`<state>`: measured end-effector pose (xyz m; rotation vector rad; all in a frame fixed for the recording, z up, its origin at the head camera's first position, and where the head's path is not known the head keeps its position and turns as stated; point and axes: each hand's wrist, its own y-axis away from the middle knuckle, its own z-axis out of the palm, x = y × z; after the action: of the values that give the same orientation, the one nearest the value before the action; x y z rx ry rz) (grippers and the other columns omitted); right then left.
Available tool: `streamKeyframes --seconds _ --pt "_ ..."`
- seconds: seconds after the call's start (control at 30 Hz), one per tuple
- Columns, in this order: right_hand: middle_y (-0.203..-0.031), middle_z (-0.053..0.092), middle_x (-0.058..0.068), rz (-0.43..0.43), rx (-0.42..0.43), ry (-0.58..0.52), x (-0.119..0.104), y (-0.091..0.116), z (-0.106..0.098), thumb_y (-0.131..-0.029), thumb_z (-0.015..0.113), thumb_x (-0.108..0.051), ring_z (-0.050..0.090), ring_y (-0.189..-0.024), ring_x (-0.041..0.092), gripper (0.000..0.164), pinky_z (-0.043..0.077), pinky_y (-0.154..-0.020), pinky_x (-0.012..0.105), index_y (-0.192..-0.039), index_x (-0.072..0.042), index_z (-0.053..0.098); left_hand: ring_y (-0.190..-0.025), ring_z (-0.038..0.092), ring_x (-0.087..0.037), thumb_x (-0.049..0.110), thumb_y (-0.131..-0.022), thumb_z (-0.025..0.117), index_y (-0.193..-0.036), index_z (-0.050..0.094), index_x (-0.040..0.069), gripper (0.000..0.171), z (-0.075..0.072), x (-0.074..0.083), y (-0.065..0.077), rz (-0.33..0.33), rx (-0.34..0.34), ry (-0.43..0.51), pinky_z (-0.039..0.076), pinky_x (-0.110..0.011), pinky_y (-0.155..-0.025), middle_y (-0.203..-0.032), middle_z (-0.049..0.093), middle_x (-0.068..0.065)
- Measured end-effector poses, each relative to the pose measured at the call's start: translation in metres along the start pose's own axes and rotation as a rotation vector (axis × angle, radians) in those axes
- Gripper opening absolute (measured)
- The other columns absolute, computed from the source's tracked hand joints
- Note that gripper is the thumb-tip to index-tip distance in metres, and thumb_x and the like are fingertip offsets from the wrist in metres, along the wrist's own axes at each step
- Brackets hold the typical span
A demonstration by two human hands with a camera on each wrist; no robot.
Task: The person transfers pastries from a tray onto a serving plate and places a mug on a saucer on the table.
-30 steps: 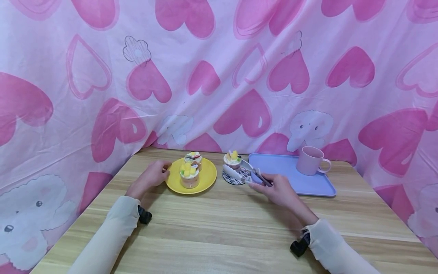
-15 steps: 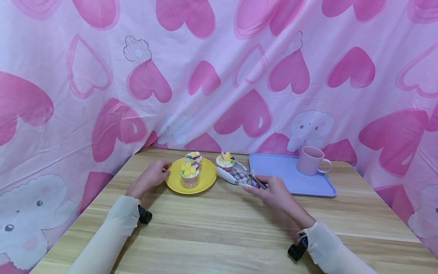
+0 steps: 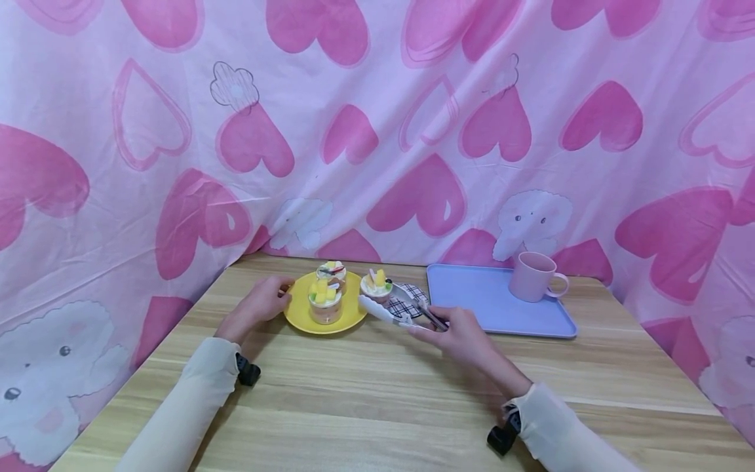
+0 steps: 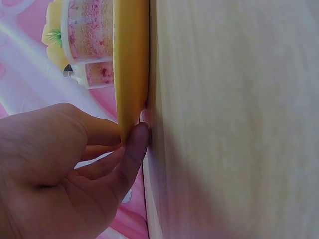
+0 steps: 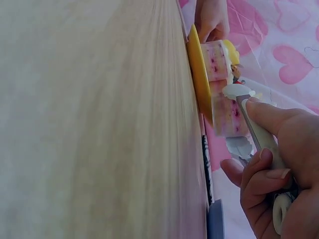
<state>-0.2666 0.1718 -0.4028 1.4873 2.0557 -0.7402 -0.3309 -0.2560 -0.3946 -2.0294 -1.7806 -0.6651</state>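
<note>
My left hand (image 3: 256, 307) pinches the left rim of the yellow plate (image 3: 297, 320), thumb and fingers on either side in the left wrist view. Two clear dessert cups with cream and yellow fruit stand on it: a front cup (image 3: 325, 309) and a back cup (image 3: 331, 270). With my right hand (image 3: 460, 335) I grip tongs (image 3: 377, 310), whose white scalloped tips lie around a third dessert cup (image 3: 375, 283). That cup is at the plate's right edge, raised off the table in the right wrist view. Whether it touches the plate, I cannot tell.
Right of the plate lies a round checked coaster (image 3: 407, 303), partly behind the tongs. A lavender tray (image 3: 472, 298) lies beyond my right hand, bearing a pink mug (image 3: 533, 278). A pink heart-print curtain (image 3: 413, 131) hangs behind the wooden table (image 3: 366, 400).
The tongs and the third dessert cup have moved left, from above the coaster to the plate's right edge, uncovering more of the coaster. My left hand stays at the plate's rim.
</note>
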Motion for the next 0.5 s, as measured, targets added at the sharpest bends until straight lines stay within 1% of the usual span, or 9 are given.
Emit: streamKeyframes --seconds 0.07,0.2,0.4,0.5 --pt "-0.092 0.074 -0.004 -0.002 0.011 -0.01 -0.0017 -0.0007 0.0013 -0.087 0.085 -0.06 0.059 -0.083 0.014 0.081 0.046 -0.058 0.023 -0.147 -0.008 0.068 -0.133 0.063 -0.043 0.002 -0.106 0.056 -0.155 0.049 -0.011 0.051 0.0 -0.0006 -0.0001 -0.004 -0.001 0.006 0.056 -0.056 -0.113 -0.148 0.06 -0.033" --pt "-0.094 0.077 -0.003 -0.013 0.024 -0.032 -0.0039 -0.0017 0.0033 -0.088 0.086 -0.055 0.063 -0.083 0.013 0.078 0.051 -0.06 0.022 -0.146 -0.006 0.068 -0.133 0.062 -0.043 0.002 -0.106 0.056 -0.155 0.049 -0.011 0.051 0.0004 -0.0008 -0.0002 0.002 0.0 0.008 0.056 -0.056 -0.113 -0.148 0.06 -0.033" --pt "-0.095 0.074 -0.002 0.008 0.01 -0.041 -0.008 -0.0017 0.0061 -0.088 0.086 -0.056 0.062 -0.085 0.014 0.082 0.05 -0.06 0.022 -0.149 -0.005 0.065 -0.132 0.063 -0.044 0.002 -0.105 0.057 -0.153 0.05 -0.012 0.051 0.0006 0.0001 0.0007 0.02 0.008 -0.008 0.057 -0.056 -0.112 -0.147 0.061 -0.034" --pt "-0.093 0.073 -0.001 -0.008 0.013 -0.031 -0.0098 -0.0026 0.008 -0.089 0.085 -0.055 0.062 -0.083 0.014 0.081 0.049 -0.06 0.022 -0.148 -0.004 0.065 -0.132 0.063 -0.044 0.002 -0.105 0.056 -0.153 0.05 -0.013 0.051 0.0003 0.0011 0.0014 0.019 0.008 -0.007 0.057 -0.056 -0.112 -0.147 0.061 -0.034"
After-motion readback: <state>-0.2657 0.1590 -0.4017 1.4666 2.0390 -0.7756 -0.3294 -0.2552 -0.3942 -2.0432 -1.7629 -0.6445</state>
